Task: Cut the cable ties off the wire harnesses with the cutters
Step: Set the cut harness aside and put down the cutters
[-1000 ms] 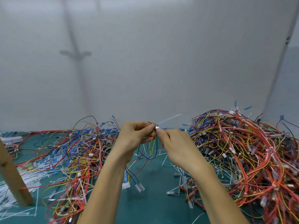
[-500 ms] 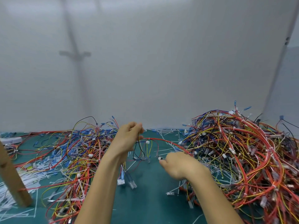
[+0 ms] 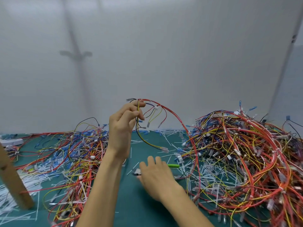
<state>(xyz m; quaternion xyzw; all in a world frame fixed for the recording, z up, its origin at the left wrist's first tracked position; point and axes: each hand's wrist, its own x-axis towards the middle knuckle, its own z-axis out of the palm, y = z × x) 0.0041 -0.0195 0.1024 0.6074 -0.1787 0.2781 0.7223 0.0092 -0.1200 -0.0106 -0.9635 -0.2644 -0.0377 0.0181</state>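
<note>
My left hand [image 3: 124, 126] is raised above the mat and pinches a wire harness [image 3: 173, 113] of red, yellow and black wires. The harness's long red wire arcs down into the right-hand pile. My right hand [image 3: 156, 175] lies low on the green mat [image 3: 131, 203], fingers stretched over the cutters. Only the cutters' green handle [image 3: 173, 165] and metal jaws [image 3: 136, 172] stick out from under it. Whether the fingers have closed round the tool is unclear.
A big tangle of harnesses [image 3: 246, 153] fills the right side. A flatter tangle [image 3: 78, 153] lies to the left. Cut white cable ties [image 3: 164, 138] litter the mat. A wooden post [image 3: 11, 177] leans at the left edge. A white wall stands behind.
My left hand has lifted the harness higher. My right hand let go of the harness, dropped to the mat and now covers the cutters.
</note>
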